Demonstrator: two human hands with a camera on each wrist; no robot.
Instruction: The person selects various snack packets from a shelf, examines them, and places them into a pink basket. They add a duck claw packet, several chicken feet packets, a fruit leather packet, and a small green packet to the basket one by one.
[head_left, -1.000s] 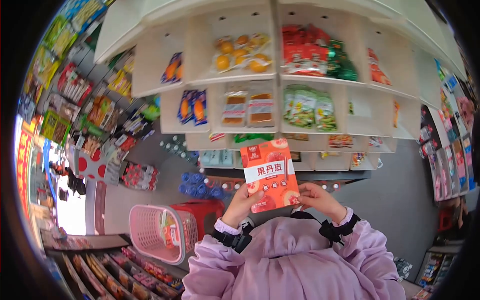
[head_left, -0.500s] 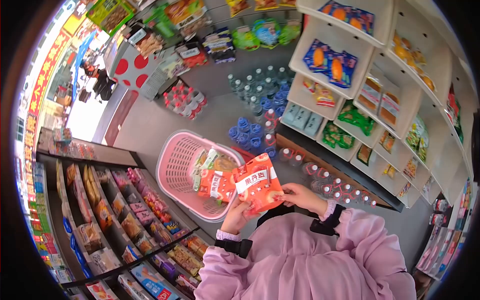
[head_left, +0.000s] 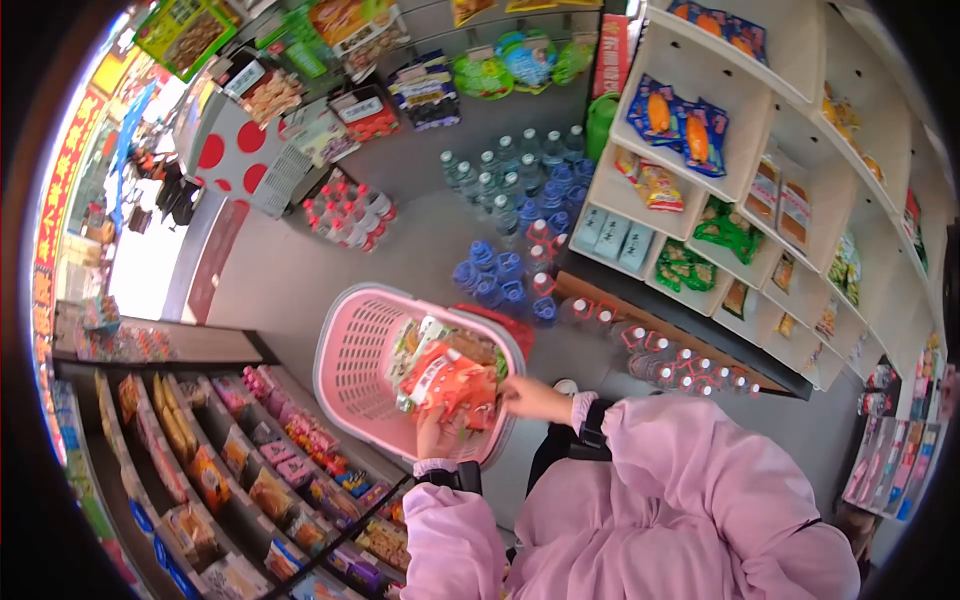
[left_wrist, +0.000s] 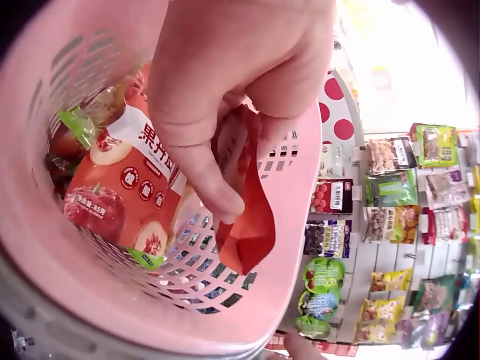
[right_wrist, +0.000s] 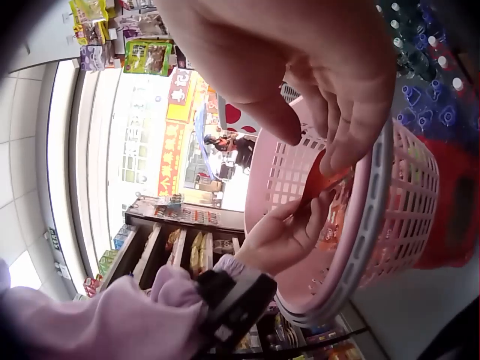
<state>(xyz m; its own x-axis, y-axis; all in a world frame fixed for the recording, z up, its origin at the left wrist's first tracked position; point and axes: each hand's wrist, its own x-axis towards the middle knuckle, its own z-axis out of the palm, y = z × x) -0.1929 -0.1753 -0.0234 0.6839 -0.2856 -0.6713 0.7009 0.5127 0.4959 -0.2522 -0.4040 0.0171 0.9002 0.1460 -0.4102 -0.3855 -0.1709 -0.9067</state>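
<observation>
A red-orange snack pouch (head_left: 462, 385) is inside the pink basket (head_left: 345, 350), over other packs. The left hand (head_left: 436, 432) reaches into the basket; in the left wrist view its thumb and fingers (left_wrist: 240, 82) pinch the pouch (left_wrist: 251, 225) by its edge. Beside it lies another red pouch (left_wrist: 124, 184) with a white label. The right hand (head_left: 535, 399) is at the basket's right rim. In the right wrist view the right hand's fingertips (right_wrist: 319, 150) touch the pouch's upper edge (right_wrist: 319, 180), the thumb standing apart.
A red stool (head_left: 520, 335) stands behind the basket. Bottles (head_left: 500, 180) are grouped on the floor beyond it. White shelves (head_left: 700, 210) with packs rise at the right; a tiered snack rack (head_left: 250, 450) lies at the lower left. Hanging packs (head_left: 425, 90) line the far wall.
Both hands have moved left and down with the pouch, from in front of the body into the basket. The head view has turned from the white shelves toward the basket and snack rack.
</observation>
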